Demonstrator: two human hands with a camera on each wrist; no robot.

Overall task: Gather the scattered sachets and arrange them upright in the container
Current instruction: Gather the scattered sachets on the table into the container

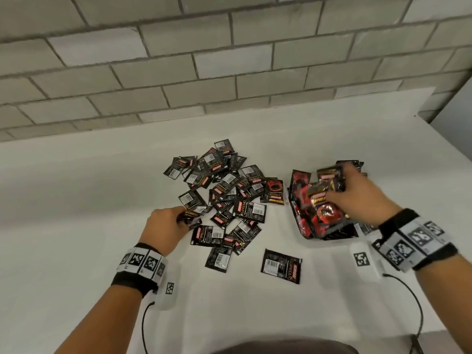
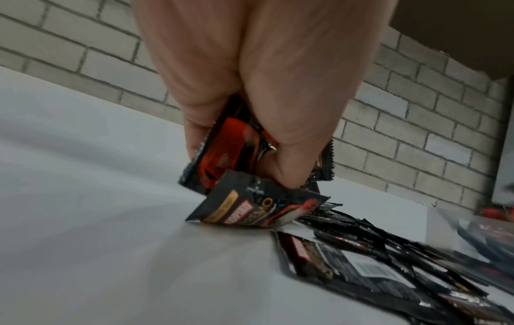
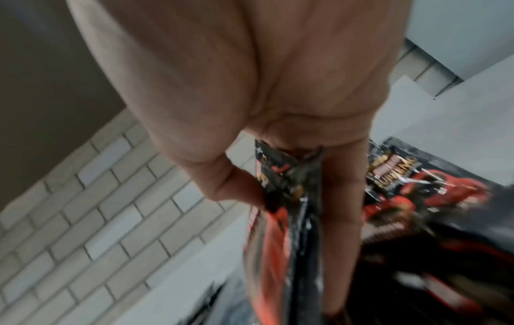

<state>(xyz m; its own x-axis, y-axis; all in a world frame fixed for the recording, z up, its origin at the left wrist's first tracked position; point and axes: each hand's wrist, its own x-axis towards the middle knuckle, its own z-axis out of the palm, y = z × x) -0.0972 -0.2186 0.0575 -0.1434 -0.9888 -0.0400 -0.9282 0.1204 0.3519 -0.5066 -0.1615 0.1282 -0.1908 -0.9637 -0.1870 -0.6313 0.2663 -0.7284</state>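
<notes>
Head view: the left hand (image 1: 163, 223) is pinching sachets at the near edge of the scattered pile (image 1: 224, 192) on the white table (image 1: 76, 200), while the right hand (image 1: 357, 192) is gripping a few sachets over the clear container (image 1: 329, 235). Left wrist view: fingers (image 2: 283, 167) are clamping two sachets (image 2: 250, 198) touching the tabletop. Right wrist view: a blurred bundle (image 3: 286, 209) is hanging pinched above packed sachets (image 3: 434, 198).

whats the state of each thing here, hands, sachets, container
left hand: grips a few sachets at the pile's near edge
right hand: holds sachets over the container
pile of sachets: loose, lying flat on the table
lone sachet: flat, apart from the pile
container: partly filled with sachets
</notes>
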